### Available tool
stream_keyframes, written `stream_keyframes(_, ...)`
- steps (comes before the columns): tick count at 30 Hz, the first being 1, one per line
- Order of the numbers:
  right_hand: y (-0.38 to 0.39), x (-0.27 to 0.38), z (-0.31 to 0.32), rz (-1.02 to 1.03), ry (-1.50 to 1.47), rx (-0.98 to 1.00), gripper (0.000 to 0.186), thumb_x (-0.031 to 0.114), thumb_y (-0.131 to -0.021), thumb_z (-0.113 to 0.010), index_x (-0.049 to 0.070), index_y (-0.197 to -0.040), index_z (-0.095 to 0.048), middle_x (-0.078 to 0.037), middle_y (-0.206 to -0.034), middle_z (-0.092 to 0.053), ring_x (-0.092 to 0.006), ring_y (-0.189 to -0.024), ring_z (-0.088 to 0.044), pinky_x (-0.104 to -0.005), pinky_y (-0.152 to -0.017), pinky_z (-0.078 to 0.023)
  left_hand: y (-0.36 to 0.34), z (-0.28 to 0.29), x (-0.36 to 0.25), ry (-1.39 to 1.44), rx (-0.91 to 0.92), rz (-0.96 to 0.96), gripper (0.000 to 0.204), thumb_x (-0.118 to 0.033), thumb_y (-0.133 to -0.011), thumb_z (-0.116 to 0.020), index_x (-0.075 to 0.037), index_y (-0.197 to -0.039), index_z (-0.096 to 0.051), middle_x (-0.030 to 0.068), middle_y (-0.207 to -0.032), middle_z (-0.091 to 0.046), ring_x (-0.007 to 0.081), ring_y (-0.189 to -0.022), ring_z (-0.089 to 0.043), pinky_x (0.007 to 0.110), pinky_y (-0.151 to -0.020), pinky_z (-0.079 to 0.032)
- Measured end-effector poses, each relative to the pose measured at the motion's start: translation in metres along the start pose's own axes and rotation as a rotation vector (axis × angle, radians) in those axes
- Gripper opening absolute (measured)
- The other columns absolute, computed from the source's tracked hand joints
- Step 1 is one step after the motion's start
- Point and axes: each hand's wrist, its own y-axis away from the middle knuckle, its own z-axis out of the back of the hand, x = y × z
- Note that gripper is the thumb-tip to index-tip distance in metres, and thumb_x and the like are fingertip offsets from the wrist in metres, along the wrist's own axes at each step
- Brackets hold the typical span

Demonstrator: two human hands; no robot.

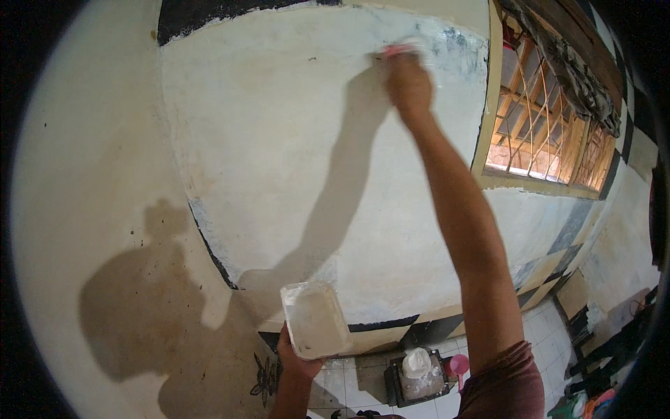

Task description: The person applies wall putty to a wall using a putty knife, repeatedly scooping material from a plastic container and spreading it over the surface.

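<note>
High on the white-coated wall (265, 140), beside the window, my right hand (408, 87) is closed on a blurred pink tool (398, 50), which is at the wall surface; its exact kind I cannot make out. My right arm stretches up from the lower right edge. Low in the view, my left hand (296, 353) grips a shallow rectangular plastic container (314, 320), smeared whitish, from its left side and underneath. Bluish-grey patches show on the wall just right of the pink tool.
A barred window (537, 126) with a bunched dark cloth is at right. Checkered bands edge the wall. On the tiled floor (335, 384) sit a dark stand (398, 384) bearing a white bag (417, 362) and a pink dipper (458, 363). Dark hanging items (621, 335) are at lower right.
</note>
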Motion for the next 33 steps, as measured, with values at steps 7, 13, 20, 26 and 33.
stream_keyframes(7, 0.044, 0.083, 0.017, 0.456, 0.045, -0.291, 0.043, 0.012, -0.083, -0.059, 0.004, -0.125, -0.059, -0.016, -0.121, -0.061, -0.0318, -0.099, -0.061, -0.0456, -0.076, -0.054, -0.003, 0.020, -0.010, 0.008, 0.118, 0.022, 0.053, -0.048, -0.096, -0.040, -0.011, -0.132, -0.055, 0.0088, -0.125, -0.062, 0.0315, -0.114, -0.061, 0.054, -0.089, -0.053)
stream_keyframes(13, 0.016, -0.008, 0.029, 0.620, 0.184, -0.444, 0.053, 0.010, -0.082, -0.060, 0.009, -0.135, -0.051, -0.009, -0.126, -0.059, -0.0280, -0.112, -0.056, -0.0458, -0.089, -0.049, 0.003, -0.001, -0.009, -0.032, -0.041, 0.005, 0.053, -0.049, -0.096, -0.039, -0.015, -0.132, -0.056, 0.0065, -0.125, -0.062, 0.0311, -0.114, -0.061, 0.055, -0.090, -0.052)
stream_keyframes(20, 0.136, -0.040, 0.037, 0.510, 0.018, -0.042, 0.056, -0.006, -0.078, -0.057, 0.009, -0.132, -0.057, -0.011, -0.128, -0.061, -0.0294, -0.120, -0.058, -0.0387, -0.099, -0.050, -0.003, 0.018, -0.008, 0.047, 0.006, 0.006, 0.052, -0.050, -0.095, -0.042, -0.016, -0.132, -0.056, 0.0070, -0.126, -0.061, 0.0308, -0.114, -0.061, 0.054, -0.089, -0.053)
stream_keyframes(26, 0.258, 0.012, 0.119, -0.191, -0.778, 0.266, 0.026, 0.003, -0.088, -0.059, 0.002, -0.114, -0.064, -0.014, -0.112, -0.068, -0.0281, -0.099, -0.067, -0.0384, -0.082, -0.054, -0.007, 0.005, 0.003, -0.240, -0.034, -0.092, 0.054, -0.050, -0.095, -0.042, -0.013, -0.134, -0.053, 0.0089, -0.128, -0.060, 0.0322, -0.114, -0.061, 0.053, -0.089, -0.054)
stream_keyframes(33, 0.324, 0.042, 0.162, -1.304, -1.548, 0.567, 0.007, 0.009, -0.089, -0.067, 0.002, -0.091, -0.064, -0.002, -0.075, -0.061, -0.0113, -0.059, -0.054, -0.0276, -0.051, -0.045, -0.012, -0.015, 0.014, -0.311, 0.166, -0.118, 0.059, -0.053, -0.096, -0.038, -0.011, -0.137, -0.048, 0.0101, -0.132, -0.057, 0.0354, -0.117, -0.059, 0.059, -0.093, -0.049)
